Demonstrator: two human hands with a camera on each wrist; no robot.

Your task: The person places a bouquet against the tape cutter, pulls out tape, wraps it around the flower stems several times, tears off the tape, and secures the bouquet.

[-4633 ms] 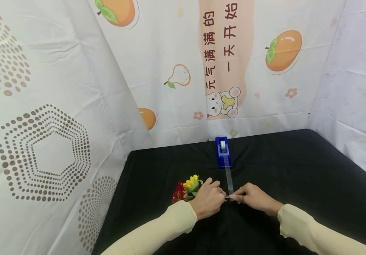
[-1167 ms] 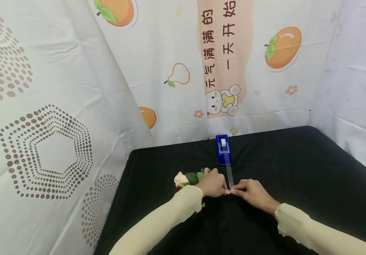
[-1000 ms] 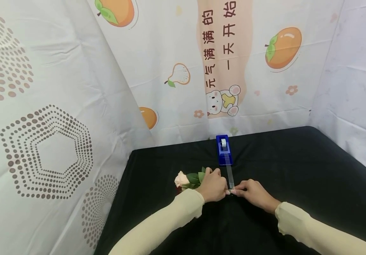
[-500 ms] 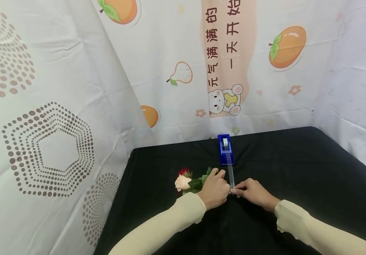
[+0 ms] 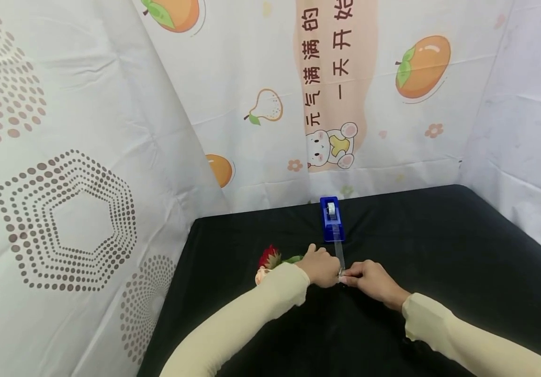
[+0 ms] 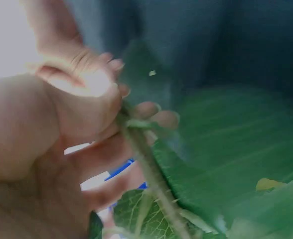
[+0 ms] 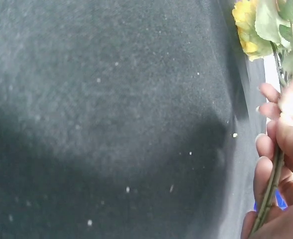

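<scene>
My left hand [image 5: 323,268] grips a small bunch of flowers by the stems. A red rose [image 5: 269,256] and a peach rose [image 5: 260,274] stick out at its left, and a yellow flower [image 7: 247,27] shows in the right wrist view. The green stems [image 6: 154,177] run past my left fingers beside broad leaves. My right hand [image 5: 375,281] pinches the stem ends just right of the left hand. A strip of clear tape [image 5: 339,255] stretches from the blue tape dispenser [image 5: 326,233] to the stems between my fingertips.
A black cloth [image 5: 416,246] covers the table, with small pale specks on it. Printed white curtains [image 5: 270,146] stand behind the table and on both sides. The dispenser stands near the table's back edge.
Over these seconds the bunch turns in my hands: the yellow flower shows first, then the peach rose on top, now the red rose. The hands have shifted slightly toward the dispenser; the visible tape looks shorter.
</scene>
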